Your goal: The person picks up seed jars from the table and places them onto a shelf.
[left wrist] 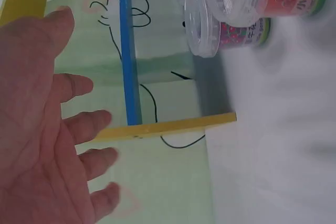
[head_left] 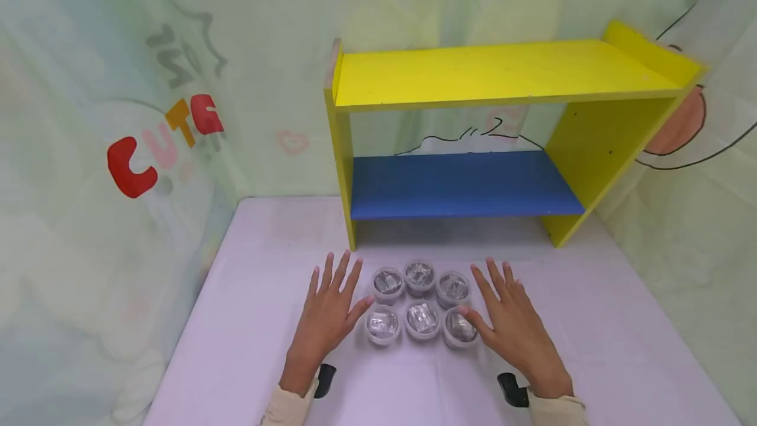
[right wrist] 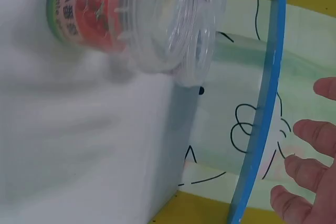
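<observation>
Several small clear-lidded cups stand in two rows of three on the white table. My left hand lies flat with fingers spread just left of them, its thumb beside the near-left cup. My right hand lies flat to their right, thumb touching the near-right cup. In the left wrist view the left hand's fingers are straight, and cups with red labels show at the top. In the right wrist view a red-labelled cup is close, with the right hand's fingertips at the right edge.
A yellow shelf unit with a blue lower board stands behind the cups at the back of the table. A printed cloth backdrop hangs behind and at both sides. The table's left edge runs near my left forearm.
</observation>
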The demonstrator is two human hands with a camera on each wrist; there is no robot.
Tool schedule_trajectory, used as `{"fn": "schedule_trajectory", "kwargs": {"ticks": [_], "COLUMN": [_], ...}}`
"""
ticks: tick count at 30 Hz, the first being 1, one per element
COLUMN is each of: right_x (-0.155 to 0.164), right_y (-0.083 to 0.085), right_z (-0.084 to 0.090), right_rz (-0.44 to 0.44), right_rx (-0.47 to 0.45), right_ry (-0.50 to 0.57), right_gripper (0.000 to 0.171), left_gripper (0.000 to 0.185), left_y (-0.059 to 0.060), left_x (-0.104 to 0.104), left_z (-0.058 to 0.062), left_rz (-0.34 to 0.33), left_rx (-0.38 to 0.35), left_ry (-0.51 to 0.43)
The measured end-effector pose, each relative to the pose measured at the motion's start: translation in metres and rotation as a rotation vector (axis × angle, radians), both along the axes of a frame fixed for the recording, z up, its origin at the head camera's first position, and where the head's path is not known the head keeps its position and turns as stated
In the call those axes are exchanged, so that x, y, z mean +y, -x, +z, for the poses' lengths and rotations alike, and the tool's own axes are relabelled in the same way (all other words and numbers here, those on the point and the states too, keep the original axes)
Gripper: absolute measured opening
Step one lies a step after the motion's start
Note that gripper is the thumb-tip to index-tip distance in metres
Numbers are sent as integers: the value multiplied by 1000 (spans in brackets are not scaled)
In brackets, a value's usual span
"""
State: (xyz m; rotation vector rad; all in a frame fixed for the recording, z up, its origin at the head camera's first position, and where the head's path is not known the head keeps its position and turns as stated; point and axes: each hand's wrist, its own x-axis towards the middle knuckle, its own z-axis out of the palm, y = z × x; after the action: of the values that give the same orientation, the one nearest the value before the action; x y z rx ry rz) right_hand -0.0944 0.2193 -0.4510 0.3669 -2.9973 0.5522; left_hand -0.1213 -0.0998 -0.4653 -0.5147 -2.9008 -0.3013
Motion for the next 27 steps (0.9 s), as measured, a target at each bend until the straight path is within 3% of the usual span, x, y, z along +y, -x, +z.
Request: {"fn": "schedule_trajectory", "kwargs": {"ticks": [5, 10, 15, 18, 21, 24, 27], "right_x": [-14, -36, -59, -72, -85, -98, -108], "right_y": [7, 14, 31, 45, 60, 71, 76], "right_z": [-3, -4, 0, 2, 2, -3, -11], "right_rz": [51, 145, 244, 299, 333, 338, 328], "right_rx": [-7, 41, 65, 28, -36, -108, -152], "right_ry": [18, 7, 22, 28, 14, -17, -50], "right_gripper": [74, 70, 64, 61, 60, 59, 58], "left_gripper": [55, 44, 40, 40, 44, 49, 57], "left_y": [0, -3, 2, 15, 36, 58, 80], "left_x": [-7, -20, -29, -33, -35, -37, -37], "left_z": [-16, -38, -35, -20, 4, 39, 82], "left_rz": [34, 114, 96, 85, 72, 47, 28], "left_rx": [-58, -129, -66, -34, 15, 83, 157], "left_ry": [-79, -57, -50, -78, -139, -232, -337]}}
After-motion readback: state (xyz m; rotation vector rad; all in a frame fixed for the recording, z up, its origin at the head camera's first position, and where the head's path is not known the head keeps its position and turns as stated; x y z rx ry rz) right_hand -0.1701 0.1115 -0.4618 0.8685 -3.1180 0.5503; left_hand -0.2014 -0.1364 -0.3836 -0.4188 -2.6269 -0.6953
